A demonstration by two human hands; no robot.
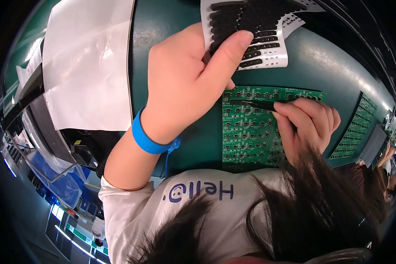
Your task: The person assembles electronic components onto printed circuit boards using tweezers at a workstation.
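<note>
A smooth dark-green desk [321,57] carries a flat green circuit board [246,132], studded with small components. The left hand [185,83] pins a white backing sheet of black rubbery pads [251,31] under its thumb, keeping them near. The right hand [308,123] has its grip clamped on slim black tweezers [253,104], tips over the board.

White backing sheet [255,33] of black stickers, top centre

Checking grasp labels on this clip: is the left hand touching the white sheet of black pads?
Touching. The head view shows the left hand with its thumb pressed flat on the white sheet of black pads, pinching its lower edge.
</note>
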